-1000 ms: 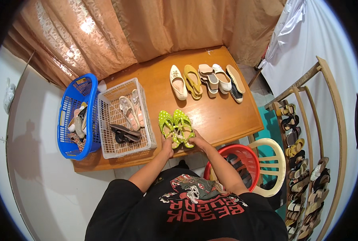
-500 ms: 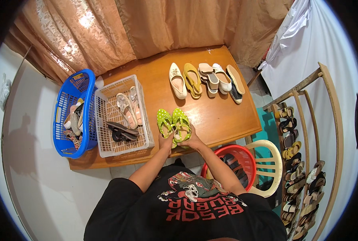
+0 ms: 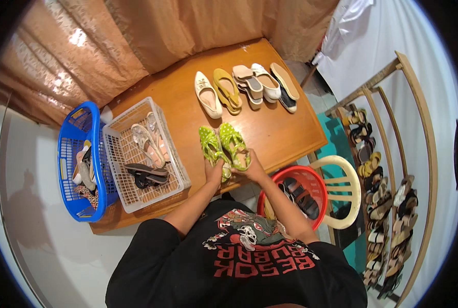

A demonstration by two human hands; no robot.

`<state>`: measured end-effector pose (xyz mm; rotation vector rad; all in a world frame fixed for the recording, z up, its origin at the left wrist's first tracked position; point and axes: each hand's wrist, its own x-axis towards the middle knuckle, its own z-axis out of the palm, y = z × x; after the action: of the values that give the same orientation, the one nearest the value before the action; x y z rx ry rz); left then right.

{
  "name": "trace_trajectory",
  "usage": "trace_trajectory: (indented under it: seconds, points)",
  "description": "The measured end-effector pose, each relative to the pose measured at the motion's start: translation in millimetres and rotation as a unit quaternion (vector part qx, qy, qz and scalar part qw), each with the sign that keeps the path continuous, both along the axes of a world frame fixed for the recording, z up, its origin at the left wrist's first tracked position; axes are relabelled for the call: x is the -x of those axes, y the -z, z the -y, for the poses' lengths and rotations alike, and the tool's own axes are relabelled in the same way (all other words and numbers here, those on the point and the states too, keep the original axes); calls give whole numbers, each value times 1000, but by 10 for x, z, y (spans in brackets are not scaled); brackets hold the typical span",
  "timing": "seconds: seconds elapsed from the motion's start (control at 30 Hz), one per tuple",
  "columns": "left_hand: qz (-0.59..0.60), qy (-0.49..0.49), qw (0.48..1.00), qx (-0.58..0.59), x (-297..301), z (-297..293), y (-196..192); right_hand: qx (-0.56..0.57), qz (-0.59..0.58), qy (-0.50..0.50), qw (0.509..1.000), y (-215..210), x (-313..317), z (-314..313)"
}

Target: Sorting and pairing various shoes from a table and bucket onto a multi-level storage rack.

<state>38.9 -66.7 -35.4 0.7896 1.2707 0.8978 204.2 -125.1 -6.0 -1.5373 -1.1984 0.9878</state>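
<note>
Near right: red basket (image 3: 320, 186) with dark footwear, beside cream chair (image 3: 356, 187). Left hand (image 3: 213, 171) pinches heel of left green shoe (image 3: 211, 146); right hand (image 3: 255, 167) pinches heel of right green shoe (image 3: 233, 142). Both polka-dotted, side by side above near part of table (image 3: 285, 138), toes pointing far. Left: white crate (image 3: 178, 163), blue basket (image 3: 101, 159). Far: row of shoes (image 3: 245, 73), then brown curtain (image 3: 198, 25).
</note>
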Motion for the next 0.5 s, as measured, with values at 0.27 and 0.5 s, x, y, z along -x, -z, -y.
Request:
trace_trajectory:
  seconds: [0.27, 0.5]
  points:
    - [163, 231, 958, 49, -674, -58, -480, 40, -119, 172, 977, -341, -735, 661]
    - [171, 435, 877, 114, -1201, 309, -517, -41, -141, 372, 917, -357, -636, 1635]
